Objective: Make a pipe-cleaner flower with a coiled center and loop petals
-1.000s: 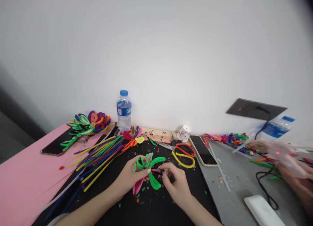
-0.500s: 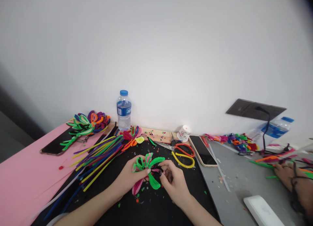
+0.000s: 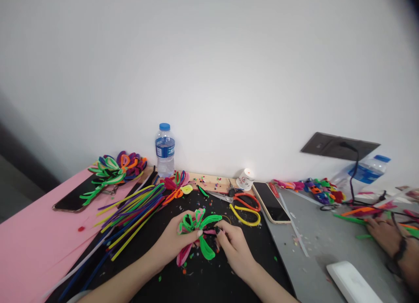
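Note:
A green and pink pipe-cleaner flower (image 3: pixel 207 248) is held above the black mat (image 3: pixel 183 285). My left hand (image 3: pixel 178 237) grips it from the left, with the thumb pressed on its centre. My right hand (image 3: pixel 231 242) pinches a small dark piece at the flower's right side, beside a pink petal. Behind my right hand lie the scissors (image 3: pixel 247 209) with red and yellow handles. Left of my left hand is a bundle of colourful pipe cleaners (image 3: pixel 134 211). A smaller multicoloured flower (image 3: pixel 176 186) rests behind the hands.
A water bottle (image 3: pixel 165 150) stands by the wall, with a paper cup (image 3: pixel 245 179) and a phone (image 3: pixel 271 202) farther right. Another phone (image 3: pixel 75 196) lies under finished flowers (image 3: pixel 114 167). At the far right, another person's hand (image 3: pixel 386 235) touches pipe cleaners near a white device (image 3: pixel 352 281).
My right fingers have closed in at the flower's right side, and a thin loop now shows above them. The view has shifted slightly. The other person's hand has moved a little.

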The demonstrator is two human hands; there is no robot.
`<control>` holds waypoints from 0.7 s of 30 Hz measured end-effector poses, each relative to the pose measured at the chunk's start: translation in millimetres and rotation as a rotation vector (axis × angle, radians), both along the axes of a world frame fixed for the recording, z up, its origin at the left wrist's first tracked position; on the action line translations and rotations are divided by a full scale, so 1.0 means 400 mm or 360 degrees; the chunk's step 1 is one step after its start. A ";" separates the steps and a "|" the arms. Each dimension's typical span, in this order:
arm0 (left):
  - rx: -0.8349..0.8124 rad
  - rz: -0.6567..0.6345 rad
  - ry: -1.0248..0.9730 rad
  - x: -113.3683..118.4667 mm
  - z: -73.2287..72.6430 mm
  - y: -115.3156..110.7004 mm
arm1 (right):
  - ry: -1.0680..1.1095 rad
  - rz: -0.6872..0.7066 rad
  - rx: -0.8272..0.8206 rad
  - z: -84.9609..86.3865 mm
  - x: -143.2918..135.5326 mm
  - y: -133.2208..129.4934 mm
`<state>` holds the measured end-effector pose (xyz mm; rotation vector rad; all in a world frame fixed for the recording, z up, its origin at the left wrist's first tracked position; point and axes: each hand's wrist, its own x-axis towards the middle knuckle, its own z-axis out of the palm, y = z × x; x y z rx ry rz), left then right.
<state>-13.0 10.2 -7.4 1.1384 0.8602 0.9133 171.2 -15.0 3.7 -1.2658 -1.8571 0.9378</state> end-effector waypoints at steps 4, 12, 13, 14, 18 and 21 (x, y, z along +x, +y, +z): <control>-0.0006 0.0010 0.0019 -0.002 -0.004 -0.002 | 0.0166 0.0013 -0.0110 -0.003 -0.003 0.004; -0.0056 0.0035 -0.0047 0.001 -0.010 -0.003 | 0.0269 -0.0003 -0.0186 -0.003 -0.002 0.004; -0.0056 0.0036 -0.0049 0.002 -0.011 -0.002 | 0.0237 -0.0005 -0.0163 -0.001 -0.002 0.003; -0.0058 0.0032 -0.0052 0.002 -0.012 -0.002 | 0.0205 -0.0002 -0.0136 0.002 -0.001 0.003; -0.0052 0.0017 -0.0086 0.001 -0.016 0.000 | 0.0133 0.0023 -0.0076 0.010 0.001 0.003; -0.0041 0.0009 -0.0078 -0.001 -0.016 -0.001 | 0.0129 0.0024 -0.0086 0.012 0.004 0.002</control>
